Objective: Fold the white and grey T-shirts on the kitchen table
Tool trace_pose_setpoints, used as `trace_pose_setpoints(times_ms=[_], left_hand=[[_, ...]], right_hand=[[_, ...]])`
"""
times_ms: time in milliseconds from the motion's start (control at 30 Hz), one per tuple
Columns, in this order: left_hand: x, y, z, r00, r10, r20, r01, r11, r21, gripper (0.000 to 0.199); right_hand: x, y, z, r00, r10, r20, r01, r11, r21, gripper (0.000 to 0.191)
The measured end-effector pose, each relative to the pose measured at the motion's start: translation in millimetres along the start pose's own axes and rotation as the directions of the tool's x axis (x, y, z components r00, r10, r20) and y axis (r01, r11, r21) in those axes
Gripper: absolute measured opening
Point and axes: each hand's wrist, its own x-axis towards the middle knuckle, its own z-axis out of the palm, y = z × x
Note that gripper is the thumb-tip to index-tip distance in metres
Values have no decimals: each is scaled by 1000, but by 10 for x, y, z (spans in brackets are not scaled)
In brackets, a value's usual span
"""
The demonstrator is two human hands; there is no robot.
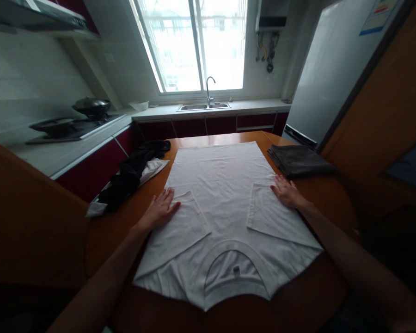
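Note:
A white T-shirt (225, 185) lies spread on the wooden table, its collar toward me and its hem at the far side. Both sleeves are turned inward over the body of the shirt. My left hand (162, 208) rests flat with fingers apart on the shirt's left edge, by the left sleeve (183, 226). On the opposite edge, my right hand (287, 190) lies flat and spread beside the right sleeve (268, 215). Neither hand grips the cloth.
Dark and white clothes (130, 173) lie heaped at the table's left edge. A folded dark grey cloth (300, 160) sits at the right rear of the wooden table (327, 196). Beyond are a sink (203, 107), a stove with pans (91, 106) and a fridge (336, 69).

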Motion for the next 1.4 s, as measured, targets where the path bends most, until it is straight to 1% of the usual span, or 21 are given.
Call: trace_pose_setpoints(times_ms=[67,100,200,333,433,500,633,733,833,933,1000,1067,1167,1233,1267,1333,1400], left_hand=[[0,-16,14,1000,-4,21,4,1000,-14,78],[-4,-21,14,1000,-5,9,5,1000,-27,78],[-19,-66,4,996,-47,-71,41,996,-82,75],[-41,-245,-9,977,-147,-155,121,979,-166,69],[-55,-399,-26,969,-155,-192,107,965,-238,67],[-65,-469,-43,971,-142,-191,88,960,-265,67],[-92,-550,-70,988,-87,-127,46,956,-290,67],[-111,-590,-87,991,-84,-102,49,949,-310,69],[-114,-582,-118,990,-76,-117,35,946,-322,74],[-97,-510,-148,982,-38,-187,-26,944,-329,80],[-81,-458,-142,979,-5,-206,-62,946,-318,82],[-68,-432,-105,987,9,-163,-56,957,-284,83],[-59,-454,-23,999,-27,-25,21,979,-202,81],[-55,-484,10,999,-50,19,53,985,-164,78],[-53,-492,12,999,-50,11,51,985,-162,78],[-47,-473,-18,998,-30,-53,19,982,-188,80],[-47,-396,-81,991,5,-136,-34,976,-216,83]], right_hand=[[2,-1,-5,1000,3,-2,-3,1000,9,69],[5,1,-8,1000,7,-9,-7,1000,19,70],[11,32,-18,999,19,-46,-17,999,37,71],[10,122,9,996,-9,-87,9,1000,3,71],[18,199,57,995,-35,-91,35,999,3,72],[29,240,92,996,-32,-79,33,999,15,74],[48,277,140,999,-13,-32,13,1000,6,77],[50,275,150,1000,-7,-6,7,1000,-11,77],[44,263,136,1000,-4,-1,4,1000,-19,76],[31,243,104,1000,4,-11,-5,1000,-17,75],[21,224,82,1000,10,-7,-10,1000,-19,75],[13,205,69,1000,15,10,-15,999,-28,74],[4,190,75,999,15,28,-14,999,-29,74],[0,191,82,1000,10,23,-10,1000,-15,75],[-3,191,80,1000,6,17,-6,1000,-2,75],[-10,178,57,1000,6,-8,-6,999,32,73],[-25,133,9,996,20,-81,-14,998,69,69]])
